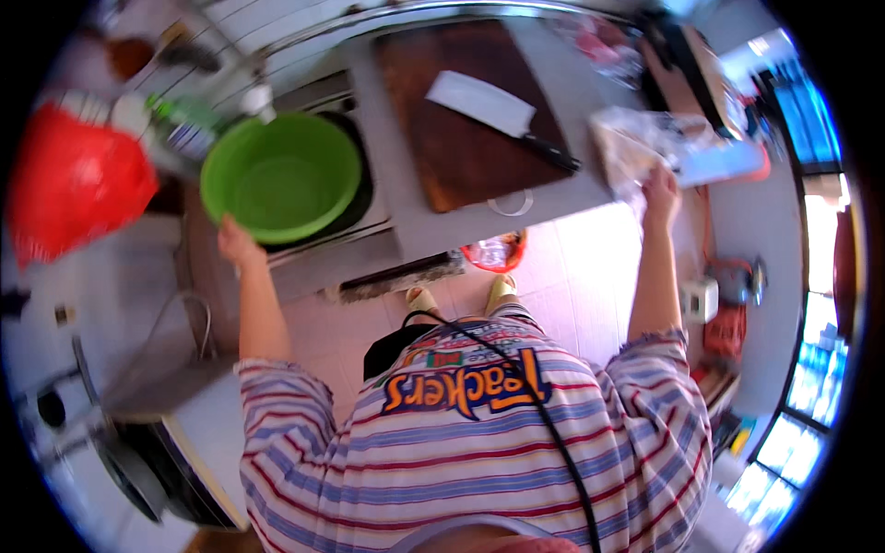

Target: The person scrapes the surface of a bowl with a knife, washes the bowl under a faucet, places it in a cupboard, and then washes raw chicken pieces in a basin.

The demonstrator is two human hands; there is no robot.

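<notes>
My left hand (240,243) grips the near-left rim of a round green plastic basin (283,183), which holds nothing that I can see. The basin sits over the sink at the left of the counter. At the right, my right hand (661,195) holds a clear plastic bag (626,148) at the counter's edge; something pale seems to be inside, too blurred to name. Between my hands lies a dark wooden cutting board (456,148). Across it rests a cleaver (484,104) with a black handle (551,152) angled toward the near right.
A red plastic bag (79,183) and a green-capped bottle (190,135) stand left of the basin. A faucet (258,100) rises behind it. Below the counter edge, a red-rimmed bin (496,252) with a clear liner sits on the tiled floor (553,276). Another plastic bag (601,45) lies back right.
</notes>
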